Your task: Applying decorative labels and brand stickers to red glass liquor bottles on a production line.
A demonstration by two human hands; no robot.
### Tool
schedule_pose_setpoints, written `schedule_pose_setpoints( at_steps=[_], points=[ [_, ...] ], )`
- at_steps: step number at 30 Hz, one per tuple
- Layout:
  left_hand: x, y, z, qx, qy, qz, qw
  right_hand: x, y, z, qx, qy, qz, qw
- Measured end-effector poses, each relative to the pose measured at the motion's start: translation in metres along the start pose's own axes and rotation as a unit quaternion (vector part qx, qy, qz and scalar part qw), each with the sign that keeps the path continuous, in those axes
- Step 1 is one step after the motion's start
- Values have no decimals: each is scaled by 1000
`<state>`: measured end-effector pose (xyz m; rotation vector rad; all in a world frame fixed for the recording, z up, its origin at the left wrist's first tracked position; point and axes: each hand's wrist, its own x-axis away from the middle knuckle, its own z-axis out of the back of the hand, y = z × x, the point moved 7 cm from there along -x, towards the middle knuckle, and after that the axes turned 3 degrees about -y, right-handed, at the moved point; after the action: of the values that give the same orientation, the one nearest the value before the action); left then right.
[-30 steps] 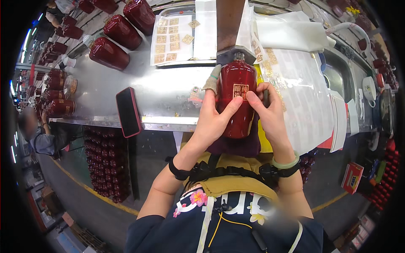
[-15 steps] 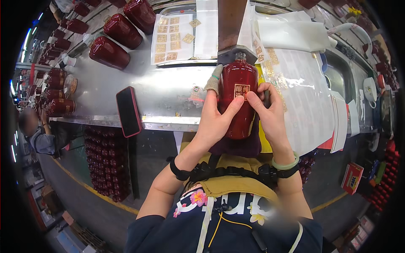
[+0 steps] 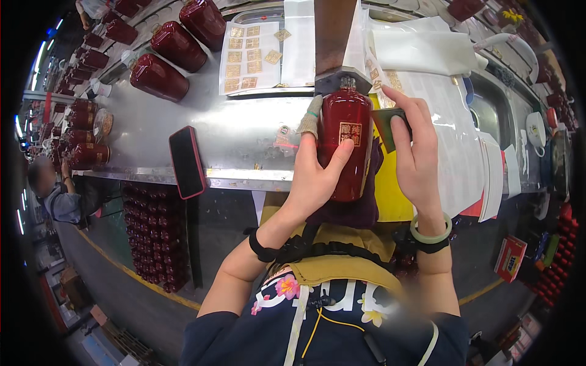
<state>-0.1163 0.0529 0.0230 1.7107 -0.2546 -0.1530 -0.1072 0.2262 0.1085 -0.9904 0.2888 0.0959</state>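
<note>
A dark red glass bottle (image 3: 345,174) lies neck-away in front of me, resting on a dark purple cloth (image 3: 339,217). My left hand (image 3: 312,183) grips its left side, thumb on the square gold label (image 3: 349,132). A beige cloth finger cover (image 3: 311,116) with a green band sits on a left fingertip. Just right of the bottle, my right hand (image 3: 418,155) pinches a flat, dark green scraper-like piece (image 3: 384,129) between thumb and fingers. The bottle's neck points at a dark block below a brown post (image 3: 334,36). The bottle's underside is hidden.
A phone (image 3: 187,161) lies across the metal table's front edge. Several red bottles (image 3: 160,78) lie at the back left, beside a sheet of gold labels (image 3: 239,79). White sheets (image 3: 455,152) cover the right side, near a sink (image 3: 488,100). Another person (image 3: 64,201) sits far left.
My right hand has left the label and moved right, off the bottle. The dark green piece now shows in its fingers. My left hand and the bottle stay nearly still.
</note>
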Motion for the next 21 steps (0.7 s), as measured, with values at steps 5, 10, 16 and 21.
schedule_pose_setpoints(
  at_steps=[5,10,16,21],
  points=[
    [1,-3,2,-35,5,-11,999,-17,-41,-11,55,-106,151,981],
    [1,3,0,1,-5,-1,1000,-25,-48,-9,202,-57,260,943],
    [-12,9,13,139,-35,11,990,28,-38,-13,125,-171,311,927],
    [-30,13,11,100,-49,5,994,25,11,-12,-92,-74,-1,993]
  ],
)
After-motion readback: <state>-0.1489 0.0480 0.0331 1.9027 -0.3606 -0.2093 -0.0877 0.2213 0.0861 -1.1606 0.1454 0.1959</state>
